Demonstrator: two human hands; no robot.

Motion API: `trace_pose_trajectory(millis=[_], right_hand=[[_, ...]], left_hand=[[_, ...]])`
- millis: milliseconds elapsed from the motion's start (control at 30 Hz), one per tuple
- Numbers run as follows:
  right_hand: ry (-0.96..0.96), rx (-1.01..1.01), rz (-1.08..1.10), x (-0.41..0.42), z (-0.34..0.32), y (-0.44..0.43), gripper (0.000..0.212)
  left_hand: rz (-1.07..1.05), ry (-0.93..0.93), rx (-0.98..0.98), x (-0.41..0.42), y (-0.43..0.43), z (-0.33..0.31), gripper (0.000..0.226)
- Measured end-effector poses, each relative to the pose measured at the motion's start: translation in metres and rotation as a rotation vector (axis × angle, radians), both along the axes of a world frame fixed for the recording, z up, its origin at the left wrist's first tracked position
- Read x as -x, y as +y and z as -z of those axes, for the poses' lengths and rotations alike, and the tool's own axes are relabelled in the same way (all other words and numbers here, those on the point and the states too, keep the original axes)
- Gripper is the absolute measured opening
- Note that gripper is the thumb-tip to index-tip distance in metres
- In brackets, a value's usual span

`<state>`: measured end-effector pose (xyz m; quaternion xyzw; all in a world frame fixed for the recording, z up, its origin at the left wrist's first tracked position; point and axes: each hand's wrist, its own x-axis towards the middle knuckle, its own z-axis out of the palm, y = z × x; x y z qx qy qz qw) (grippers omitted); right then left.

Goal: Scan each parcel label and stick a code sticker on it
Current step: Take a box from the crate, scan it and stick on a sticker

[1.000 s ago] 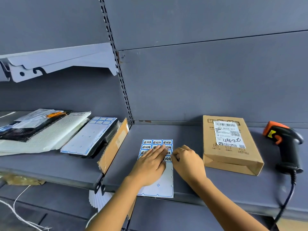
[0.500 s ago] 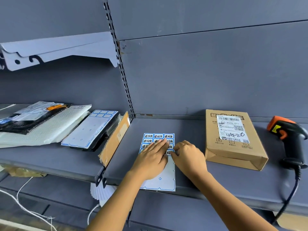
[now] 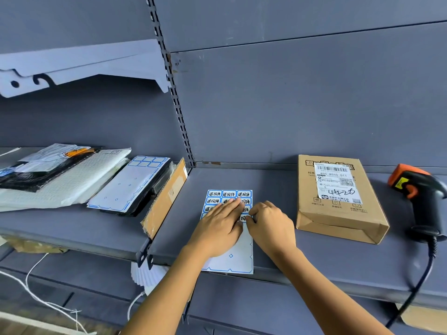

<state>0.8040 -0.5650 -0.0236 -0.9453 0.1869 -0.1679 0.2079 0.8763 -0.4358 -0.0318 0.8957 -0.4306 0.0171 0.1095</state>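
Code sticker (image 3: pixel 242 218) on the sticker sheet (image 3: pixel 229 262), shelf (image 3: pixel 314 262) front: right hand (image 3: pixel 271 226) pinches its edge; left hand (image 3: pixel 217 228), fingers straight, pins the sheet. Advise peeling low, slowly. Parcel (image 3: pixel 338 218) lies at 3 o'clock.

Left hand (image 3: pixel 217 228): flat on sheet (image 3: pixel 239 259), fingers straight.
Right hand (image 3: pixel 271 226): pinches sticker (image 3: pixel 242 218) at sheet's right edge.
Box (image 3: pixel 338 218): right of sheet, label (image 3: pixel 336 183) up.
Scanner (image 3: pixel 420 199): far right, upright on shelf (image 3: pixel 302 257).
Mailers (image 3: pixel 60 187): stacked, left.
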Motion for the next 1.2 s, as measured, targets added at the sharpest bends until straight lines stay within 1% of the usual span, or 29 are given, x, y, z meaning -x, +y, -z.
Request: trace_pose_trajectory(millis=[200, 733, 800, 900, 967, 1067, 1200], right_hand=[[0.015, 0.042, 0.004, 0.000, 0.001, 0.001, 0.025], [0.008, 0.067, -0.043, 0.000, 0.002, -0.001, 0.026], [-0.014, 0.049, -0.031, 0.001, 0.002, -0.001, 0.023], [-0.086, -0.041, 0.008, 0.001, 0.004, -0.003, 0.021], [-0.128, -0.051, 0.019, 0.001, 0.006, -0.005, 0.020], [-0.126, 0.022, 0.013, 0.000, 0.012, -0.005, 0.017], [-0.099, -0.032, 0.039, 0.001, 0.013, -0.008, 0.015]], left_hand=[[-0.024, 0.012, 0.016, 0.003, -0.001, -0.004, 0.050], [-0.035, 0.065, 0.012, 0.007, 0.000, -0.009, 0.050], [-0.027, 0.065, 0.027, 0.007, 0.000, -0.008, 0.050], [0.003, 0.070, 0.068, 0.004, 0.002, -0.006, 0.048], [0.010, 0.069, 0.086, 0.001, 0.002, -0.004, 0.045], [-0.003, 0.055, 0.095, -0.003, -0.001, -0.003, 0.041], [-0.044, 0.053, 0.144, -0.006, -0.007, 0.001, 0.036]])
